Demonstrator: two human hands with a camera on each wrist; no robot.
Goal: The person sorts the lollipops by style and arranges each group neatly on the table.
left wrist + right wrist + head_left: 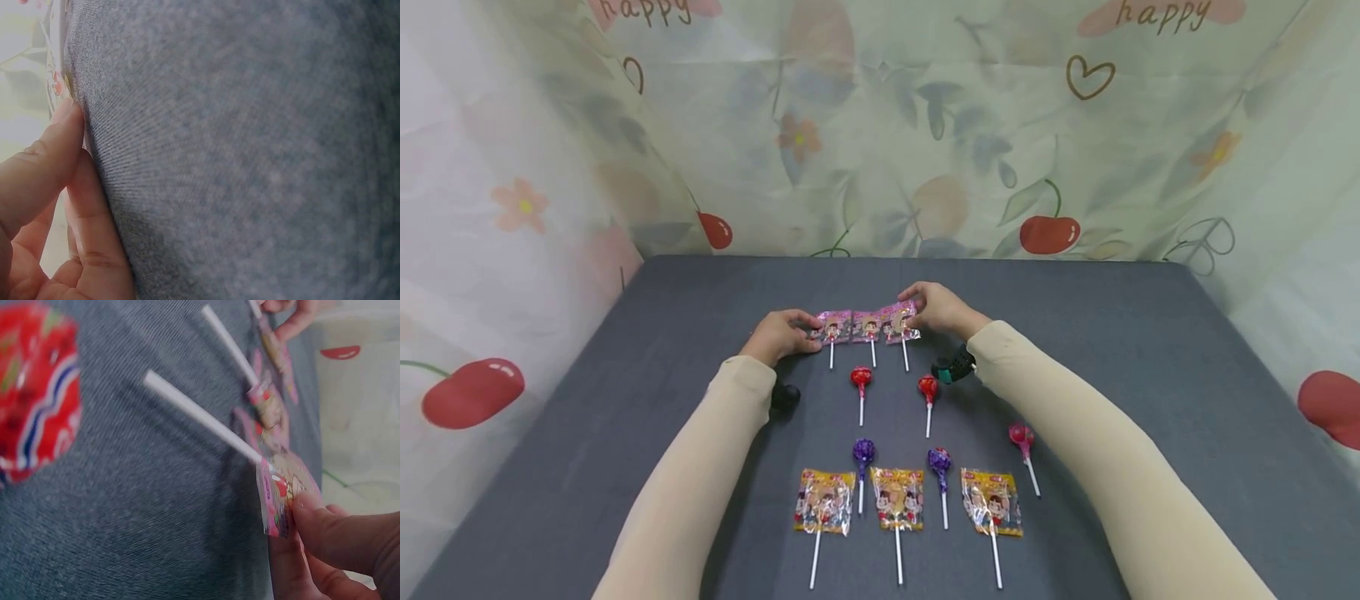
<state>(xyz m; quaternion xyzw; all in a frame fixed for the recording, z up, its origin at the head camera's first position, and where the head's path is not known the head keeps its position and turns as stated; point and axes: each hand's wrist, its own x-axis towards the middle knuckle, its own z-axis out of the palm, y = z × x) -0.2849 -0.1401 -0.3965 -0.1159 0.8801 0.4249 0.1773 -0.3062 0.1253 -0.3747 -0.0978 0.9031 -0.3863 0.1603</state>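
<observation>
Three lollipops in flat pink wrappers form a row near the back of the table in the head view, sticks pointing toward me. My left hand (pixel 781 335) pinches the outer edge of the left pink lollipop (pixel 835 327). Between thumb and fingers, my right hand (pixel 947 310) grips the right pink lollipop (pixel 895 318); in the right wrist view its wrapper (pixel 284 481) is tilted up off the cloth. The middle pink lollipop (pixel 867 326) lies between them, edges close together. The left wrist view shows mostly grey cloth, with the left thumb (pixel 44 156) at a wrapper edge.
Nearer me lie two red lollipops (pixel 861 377), two purple lollipops (pixel 864 452) and three yellow-wrapped lollipops (pixel 898 500). A pink round lollipop (pixel 1021 435) lies by the right forearm. Patterned curtains (pixel 880 167) enclose the grey table (pixel 700 287) at back and sides.
</observation>
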